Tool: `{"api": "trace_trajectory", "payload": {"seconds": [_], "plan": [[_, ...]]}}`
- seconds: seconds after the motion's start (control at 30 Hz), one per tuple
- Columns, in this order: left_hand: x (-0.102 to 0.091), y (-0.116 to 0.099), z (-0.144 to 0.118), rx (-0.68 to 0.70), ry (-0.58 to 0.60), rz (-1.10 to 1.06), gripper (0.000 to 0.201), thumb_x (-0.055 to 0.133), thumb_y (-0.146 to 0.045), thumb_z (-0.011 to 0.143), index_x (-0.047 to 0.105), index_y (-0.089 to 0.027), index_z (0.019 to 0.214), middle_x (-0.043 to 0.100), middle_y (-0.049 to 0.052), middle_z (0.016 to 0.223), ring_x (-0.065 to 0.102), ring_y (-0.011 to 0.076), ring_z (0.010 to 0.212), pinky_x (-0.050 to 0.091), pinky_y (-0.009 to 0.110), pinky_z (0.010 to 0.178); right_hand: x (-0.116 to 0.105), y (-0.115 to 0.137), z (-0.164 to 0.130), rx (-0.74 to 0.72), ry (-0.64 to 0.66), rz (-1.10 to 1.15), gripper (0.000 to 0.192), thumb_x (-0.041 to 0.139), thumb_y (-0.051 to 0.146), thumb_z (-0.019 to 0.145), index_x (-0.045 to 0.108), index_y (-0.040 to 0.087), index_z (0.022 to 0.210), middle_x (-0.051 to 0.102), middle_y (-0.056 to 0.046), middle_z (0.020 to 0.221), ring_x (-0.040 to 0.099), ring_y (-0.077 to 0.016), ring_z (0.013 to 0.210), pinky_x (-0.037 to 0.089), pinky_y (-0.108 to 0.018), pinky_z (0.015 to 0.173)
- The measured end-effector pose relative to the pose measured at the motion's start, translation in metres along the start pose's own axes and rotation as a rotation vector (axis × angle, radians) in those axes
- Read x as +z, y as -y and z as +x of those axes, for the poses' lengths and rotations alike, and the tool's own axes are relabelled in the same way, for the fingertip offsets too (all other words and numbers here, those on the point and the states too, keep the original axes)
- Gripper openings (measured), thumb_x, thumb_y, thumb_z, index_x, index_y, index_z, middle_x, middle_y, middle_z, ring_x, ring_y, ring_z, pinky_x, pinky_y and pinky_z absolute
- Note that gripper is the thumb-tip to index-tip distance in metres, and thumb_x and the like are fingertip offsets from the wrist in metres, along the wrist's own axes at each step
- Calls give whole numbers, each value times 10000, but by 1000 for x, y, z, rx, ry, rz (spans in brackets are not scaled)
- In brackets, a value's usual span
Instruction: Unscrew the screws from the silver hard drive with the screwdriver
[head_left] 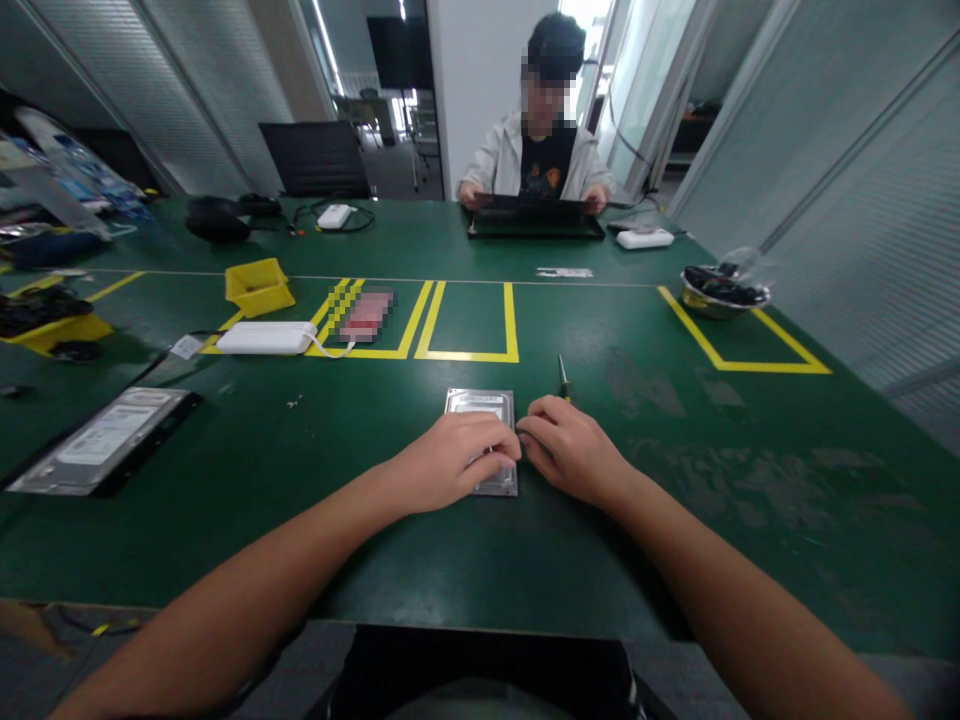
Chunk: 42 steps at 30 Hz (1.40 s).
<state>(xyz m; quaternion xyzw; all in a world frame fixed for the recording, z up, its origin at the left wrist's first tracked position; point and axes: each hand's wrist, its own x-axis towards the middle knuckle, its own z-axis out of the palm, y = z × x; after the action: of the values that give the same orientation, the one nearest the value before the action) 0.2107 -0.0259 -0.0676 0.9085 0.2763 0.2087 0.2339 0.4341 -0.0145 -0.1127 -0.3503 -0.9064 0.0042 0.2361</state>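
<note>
A small silver hard drive (505, 484) with a white label lies flat on the green table in front of me. My left hand (450, 455) rests over it, thumb and fingers drawn together; anything between them is too small to make out. At the drive's right edge is my right hand (574, 450), its fingers curled in and their tips close to the left hand's. What those right fingers hold, if anything, is hidden. A screwdriver (564, 380) shows just beyond the right knuckles, its metal shaft pointing away; I cannot tell whether the hand touches its handle.
A larger hard drive (112, 430) lies at left. Behind stand a white power bank (266, 338) cabled to a blurred phone (366, 316), and a yellow bin (259, 287). A bowl of dark parts (724, 292) stands right. Across the table a person (536, 160) holds a dark panel.
</note>
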Motion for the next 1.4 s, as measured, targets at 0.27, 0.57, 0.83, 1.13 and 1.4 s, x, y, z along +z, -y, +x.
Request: {"api": "trace_trajectory", "payload": {"seconds": [0.27, 0.57, 0.83, 1.13, 1.4], "plan": [[19, -1, -5, 154, 151, 143, 165, 451, -199, 994, 602, -157, 945, 628, 61, 919, 561, 180, 864, 451, 298, 821, -1, -1, -1, -7, -11, -37, 232, 444, 207, 957, 667, 145, 940, 593, -115, 969, 529, -208, 877, 462, -335, 803], [28, -4, -6, 111, 163, 174, 145, 456, -181, 980, 600, -171, 975, 603, 60, 946, 550, 188, 890, 450, 305, 825, -2, -2, -1, -5, -16, -43, 239, 440, 204, 954, 672, 150, 939, 592, -116, 965, 519, -205, 870, 458, -332, 789], [28, -5, -8, 92, 183, 213, 155, 432, -166, 998, 586, -160, 1012, 606, 67, 988, 555, 188, 916, 444, 302, 859, -4, 0, -1, 4, -7, -69, 249, 438, 213, 963, 676, 147, 930, 598, -114, 965, 522, -203, 866, 454, -325, 788], [28, -9, -7, 94, 175, 252, 182, 409, -168, 1010, 588, -153, 1039, 618, 76, 982, 569, 200, 913, 459, 329, 863, -4, -1, -1, -5, 3, -66, 257, 426, 211, 965, 672, 145, 932, 591, -113, 963, 519, -200, 868, 451, -319, 789], [29, -10, -4, 61, 181, 217, 128, 451, -153, 986, 568, -165, 1036, 620, 57, 972, 571, 190, 904, 457, 310, 863, -4, -1, -2, -9, -11, -58, 245, 435, 197, 957, 669, 139, 916, 593, -117, 949, 518, -204, 857, 454, -326, 774]]}}
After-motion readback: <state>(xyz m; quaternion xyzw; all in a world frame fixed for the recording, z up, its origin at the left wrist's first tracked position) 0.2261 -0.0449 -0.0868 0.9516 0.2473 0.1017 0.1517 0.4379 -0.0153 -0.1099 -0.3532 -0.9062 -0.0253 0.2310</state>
